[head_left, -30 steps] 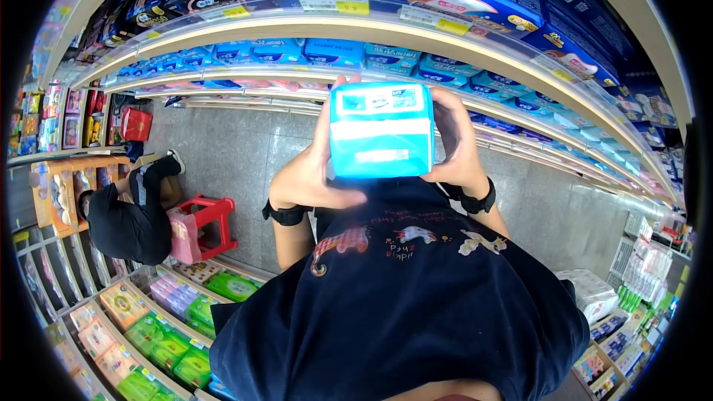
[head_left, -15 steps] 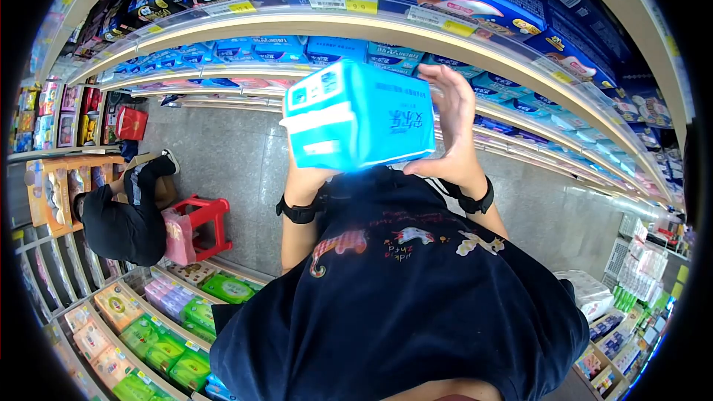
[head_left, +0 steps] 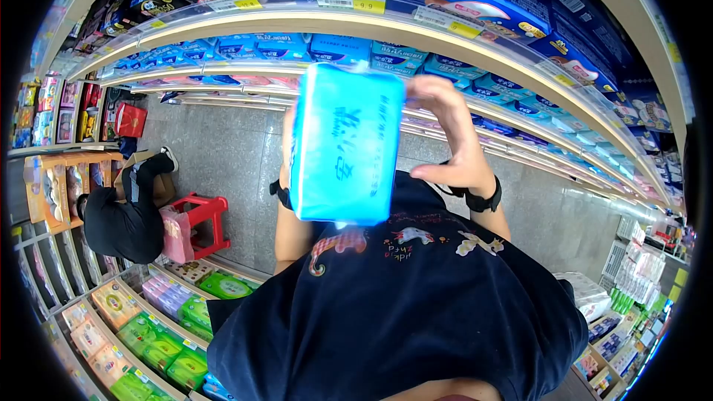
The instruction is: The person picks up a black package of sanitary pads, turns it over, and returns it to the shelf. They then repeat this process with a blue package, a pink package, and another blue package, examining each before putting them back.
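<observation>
- Blue pack (head_left: 342, 141) stands on end in mid-air between the 2 hands. It is in front of the shelf (head_left: 297, 27) of similar blue packs (head_left: 338, 46) and well above the floor (head_left: 223, 148).
- Right hand (head_left: 454, 134) lies against the pack's right edge with its fingers (head_left: 420, 86) apart. The tips are at the top corner and the thumb lower down, so it braces the pack rather than clamping it.
- Left hand (head_left: 286, 145) is almost wholly hidden behind the pack, so I cannot tell how its fingers sit.
- Risk 1, as I judge it: the wrapper looks glossy and the filling soft. With 1 hand only braced, the pack could slide out and drop to the floor.
- Risk 2: the pack's top is near the shelf rim, so a careless swing could knock the stock.
- Another person (head_left: 122, 223) crouches by a red stool (head_left: 208, 215), well apart.
</observation>
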Available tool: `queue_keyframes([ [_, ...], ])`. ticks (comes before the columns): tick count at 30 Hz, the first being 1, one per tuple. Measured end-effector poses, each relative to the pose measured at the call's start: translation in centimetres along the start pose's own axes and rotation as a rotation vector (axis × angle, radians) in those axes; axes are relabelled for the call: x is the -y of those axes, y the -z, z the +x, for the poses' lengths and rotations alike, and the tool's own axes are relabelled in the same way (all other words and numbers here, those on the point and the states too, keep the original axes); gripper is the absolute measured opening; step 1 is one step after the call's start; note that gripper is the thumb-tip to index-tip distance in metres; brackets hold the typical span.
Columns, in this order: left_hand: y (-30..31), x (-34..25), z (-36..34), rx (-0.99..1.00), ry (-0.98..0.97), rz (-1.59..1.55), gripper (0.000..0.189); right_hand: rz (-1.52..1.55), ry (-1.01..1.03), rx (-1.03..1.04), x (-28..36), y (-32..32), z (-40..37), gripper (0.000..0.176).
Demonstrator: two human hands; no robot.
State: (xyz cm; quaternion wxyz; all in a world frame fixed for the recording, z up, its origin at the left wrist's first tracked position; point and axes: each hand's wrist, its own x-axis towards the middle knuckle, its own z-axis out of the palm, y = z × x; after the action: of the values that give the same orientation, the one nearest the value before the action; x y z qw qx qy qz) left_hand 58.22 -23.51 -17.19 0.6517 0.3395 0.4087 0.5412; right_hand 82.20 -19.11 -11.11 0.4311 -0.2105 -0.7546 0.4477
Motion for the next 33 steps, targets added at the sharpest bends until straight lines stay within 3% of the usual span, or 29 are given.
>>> queue_keyframes([
  [4,-1.6,-0.5,0.1,0.034,0.1,-0.047,0.083,0.072,0.035,0.142,0.8,-0.2,2.0,0.119],
  [7,-2.7,-1.2,-0.1,0.061,0.146,-0.084,0.082,0.028,-0.007,0.296,1.6,0.4,2.1,0.113],
  [9,-3.0,-1.6,-0.3,0.052,0.164,-0.109,0.082,0.064,0.008,0.259,0.8,0.1,1.6,0.114],
  [12,-2.8,-2.8,-0.8,-0.047,0.174,-0.167,0.081,0.083,-0.049,-0.069,0.5,-0.3,1.1,0.114],
  [13,-2.4,-3.0,-0.8,-0.059,0.148,-0.219,0.081,0.048,-0.104,-0.124,-0.1,-0.3,0.9,0.122],
  [15,-1.2,-3.3,0.2,0.108,-0.001,-0.365,0.087,0.124,-0.127,-0.288,-0.2,-0.9,0.5,0.122],
  [16,-1.1,-3.7,0.6,0.244,-0.102,-0.475,0.101,0.124,-0.126,-0.288,-0.6,-0.8,0.3,0.122],
  [17,-1.1,-4.0,0.5,0.243,-0.102,-0.475,0.101,0.015,-0.064,-0.285,-1.0,-0.7,0.0,0.12],
  [19,-1.5,-4.6,0.1,0.342,-0.421,0.255,0.119,-0.092,-0.006,-0.279,-1.3,-0.5,-0.2,0.119],
  [20,-1.8,-4.8,0.2,0.246,-0.454,0.453,0.128,-0.096,0.024,-0.265,-1.4,-0.4,-0.2,0.116],
  [23,-2.8,-4.5,0.3,0.145,-0.341,0.296,0.12,-0.125,0.035,-0.245,-1.6,-0.1,-0.3,0.111],
  [25,-2.7,-4.4,0.4,0.145,-0.369,0.282,0.116,-0.146,0.017,-0.24,-2.1,0.0,-0.2,0.108],
  [28,-2.9,-4.4,0.1,0.114,-0.652,0.549,0.114,-0.055,-0.075,-0.17,-2.8,0.1,0.0,0.106],
  [33,-2.6,-4.4,0.1,0.126,-0.626,0.498,0.116,-0.005,-0.02,-0.155,-3.2,-0.2,0.3,0.103],
])
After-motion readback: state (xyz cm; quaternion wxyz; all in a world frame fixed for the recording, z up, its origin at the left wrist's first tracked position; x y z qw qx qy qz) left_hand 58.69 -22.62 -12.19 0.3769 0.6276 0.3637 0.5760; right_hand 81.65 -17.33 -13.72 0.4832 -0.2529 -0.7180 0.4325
